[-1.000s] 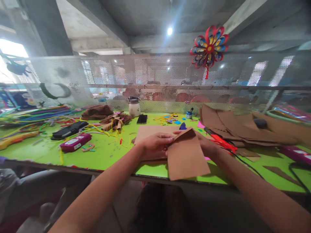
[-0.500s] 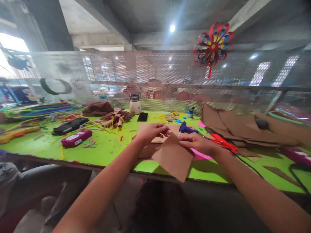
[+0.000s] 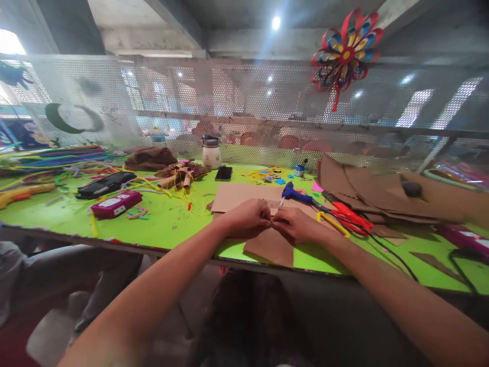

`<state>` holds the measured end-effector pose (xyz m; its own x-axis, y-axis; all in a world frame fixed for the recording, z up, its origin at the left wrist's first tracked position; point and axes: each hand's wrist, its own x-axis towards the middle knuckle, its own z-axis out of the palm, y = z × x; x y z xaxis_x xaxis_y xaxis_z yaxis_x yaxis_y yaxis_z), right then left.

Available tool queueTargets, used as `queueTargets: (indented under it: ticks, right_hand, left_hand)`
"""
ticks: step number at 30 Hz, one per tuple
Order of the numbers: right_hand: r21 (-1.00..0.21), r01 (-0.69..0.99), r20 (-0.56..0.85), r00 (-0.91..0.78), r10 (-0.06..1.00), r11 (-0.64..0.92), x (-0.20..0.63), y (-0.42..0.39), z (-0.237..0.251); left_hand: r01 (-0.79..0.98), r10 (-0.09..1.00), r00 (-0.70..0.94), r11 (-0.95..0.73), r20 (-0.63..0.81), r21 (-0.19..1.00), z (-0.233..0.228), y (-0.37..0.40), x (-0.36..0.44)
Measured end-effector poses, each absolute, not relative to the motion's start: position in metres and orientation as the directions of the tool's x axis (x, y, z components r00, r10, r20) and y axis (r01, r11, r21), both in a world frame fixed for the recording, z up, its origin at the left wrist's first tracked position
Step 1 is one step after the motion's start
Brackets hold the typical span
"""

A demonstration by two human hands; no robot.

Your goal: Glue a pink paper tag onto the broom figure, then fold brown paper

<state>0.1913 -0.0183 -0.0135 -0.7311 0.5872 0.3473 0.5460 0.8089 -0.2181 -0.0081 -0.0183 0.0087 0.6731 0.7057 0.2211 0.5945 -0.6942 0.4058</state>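
Note:
A piece of brown cardboard [image 3: 272, 248] lies near the table's front edge, its far end under my fingers. My left hand [image 3: 255, 214] and my right hand [image 3: 292, 223] meet there, both closed in a pinch on that end. The fingertips nearly touch each other, and the cardboard between them is mostly hidden. Just beyond my hands lies a larger flat cardboard sheet [image 3: 239, 196]. A blue glue gun [image 3: 296, 194] rests on it, its pale nozzle toward my fingers.
Red-handled scissors [image 3: 349, 216], a yellow-handled tool [image 3: 333, 224] and a black cable lie on the right, before stacked cardboard [image 3: 359, 191]. A phone [image 3: 223, 174], a jar [image 3: 211, 153], a purple box [image 3: 116, 204] and pipe cleaners [image 3: 69, 155] stand left and back. Someone's leg [image 3: 69, 275] shows lower left.
My hands have come together at the cardboard's far end; my left hand was partly open before. The cardboard has flattened toward the table. The view has tipped down slightly.

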Motion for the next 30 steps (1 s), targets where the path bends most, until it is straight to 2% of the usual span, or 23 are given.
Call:
queueTargets:
  ticks: [13, 21, 26, 30]
  right_hand:
    - [-0.118, 0.567, 0.231, -0.783, 0.578, 0.815, 0.197, -0.022, -0.004]
    - [-0.106, 0.594, 0.167, -0.780, 0.603, 0.797, 0.199, -0.029, 0.006]
    - [-0.073, 0.598, 0.126, -0.788, 0.602, 0.798, 0.203, -0.027, 0.006]
    - [-0.092, 0.605, 0.119, -0.782, 0.612, 0.791, 0.209, -0.025, 0.005]
  left_hand:
    - [0.543, 0.678, 0.701, -0.708, 0.221, 0.451, 0.003, -0.011, -0.009]
    - [0.545, 0.656, 0.720, -0.736, 0.226, 0.402, 0.002, -0.008, -0.010]
    - [0.516, 0.609, 0.753, -0.781, 0.250, 0.351, 0.001, -0.008, -0.009]
    - [0.507, 0.579, 0.771, -0.810, 0.265, 0.295, 0.002, -0.010, -0.009]
